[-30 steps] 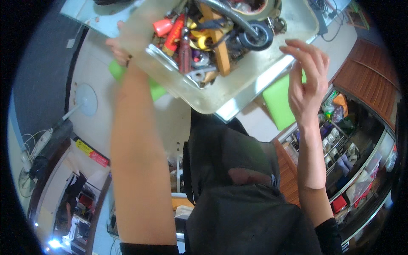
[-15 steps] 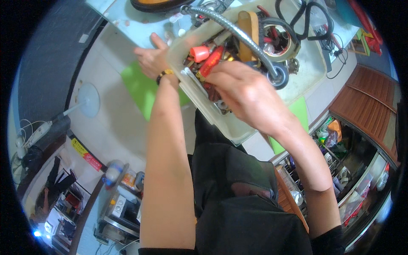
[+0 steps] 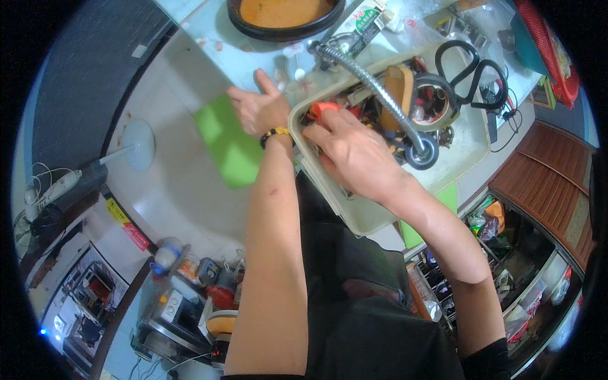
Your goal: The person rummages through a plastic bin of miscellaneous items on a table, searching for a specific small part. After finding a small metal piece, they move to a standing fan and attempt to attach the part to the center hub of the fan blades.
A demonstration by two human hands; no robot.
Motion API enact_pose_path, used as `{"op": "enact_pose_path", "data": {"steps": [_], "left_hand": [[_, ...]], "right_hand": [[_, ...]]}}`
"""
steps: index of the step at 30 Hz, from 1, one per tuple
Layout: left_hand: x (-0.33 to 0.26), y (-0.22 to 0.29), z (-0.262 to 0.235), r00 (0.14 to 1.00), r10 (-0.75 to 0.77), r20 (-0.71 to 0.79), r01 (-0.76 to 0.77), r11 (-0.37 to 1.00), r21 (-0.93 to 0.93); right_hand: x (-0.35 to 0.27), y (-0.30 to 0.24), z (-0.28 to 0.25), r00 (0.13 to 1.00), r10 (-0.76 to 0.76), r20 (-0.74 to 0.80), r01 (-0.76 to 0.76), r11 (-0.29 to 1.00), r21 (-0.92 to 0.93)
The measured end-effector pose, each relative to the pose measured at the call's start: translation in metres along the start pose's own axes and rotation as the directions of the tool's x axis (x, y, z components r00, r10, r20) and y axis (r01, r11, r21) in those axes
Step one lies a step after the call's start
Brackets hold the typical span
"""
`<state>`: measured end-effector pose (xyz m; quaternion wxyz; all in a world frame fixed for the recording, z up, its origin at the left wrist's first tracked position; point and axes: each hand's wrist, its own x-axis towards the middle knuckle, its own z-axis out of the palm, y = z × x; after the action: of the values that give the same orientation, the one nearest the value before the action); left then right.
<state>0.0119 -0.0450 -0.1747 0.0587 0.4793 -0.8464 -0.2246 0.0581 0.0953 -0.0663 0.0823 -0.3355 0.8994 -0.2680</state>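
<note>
The right hand (image 3: 354,149), fingers bent narrow, reaches into a plastic bin (image 3: 472,136) near its left side, by one orange-red cap (image 3: 325,109); I cannot tell whether it grips anything. The left hand (image 3: 261,111) spreads wide just outside. The bin, at the table's (image 3: 212,31) near edge, holds one metal gooseneck (image 3: 361,71), one tape roll (image 3: 452,101).

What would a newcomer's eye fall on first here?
Probably the pale plastic bin crammed with odds and ends, upper centre, with the right hand reaching into it. Next, a silvery flexible hose arching over the bin's contents. Then a bright green panel, lower than the tabletop, near the left hand.
</note>
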Motion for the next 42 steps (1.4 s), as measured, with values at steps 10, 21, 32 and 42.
{"op": "enact_pose_path", "data": {"steps": [10, 21, 32, 42], "left_hand": [[-0.003, 0.005, -0.007, 1.000, -0.010, 0.025, 0.010, 1.000, -0.006], [-0.002, 0.004, -0.005, 1.000, -0.014, 0.014, 0.014, 1.000, 0.010], [-0.004, 0.006, -0.007, 1.000, -0.003, 0.006, 0.003, 1.000, 0.005], [-0.005, 0.005, -0.009, 0.999, -0.023, 0.034, 0.024, 1.000, -0.020]], "right_hand": [[-0.052, -0.007, -0.049, 0.965, 0.075, 0.253, -0.150, 0.944, 0.292], [-0.043, -0.013, -0.028, 0.977, 0.014, 0.213, -0.078, 0.952, 0.295], [-0.058, -0.006, -0.059, 0.988, 0.152, -0.020, -0.141, 0.952, 0.272], [-0.046, -0.025, -0.040, 0.991, 0.093, 0.095, -0.074, 0.980, -0.187]]}}
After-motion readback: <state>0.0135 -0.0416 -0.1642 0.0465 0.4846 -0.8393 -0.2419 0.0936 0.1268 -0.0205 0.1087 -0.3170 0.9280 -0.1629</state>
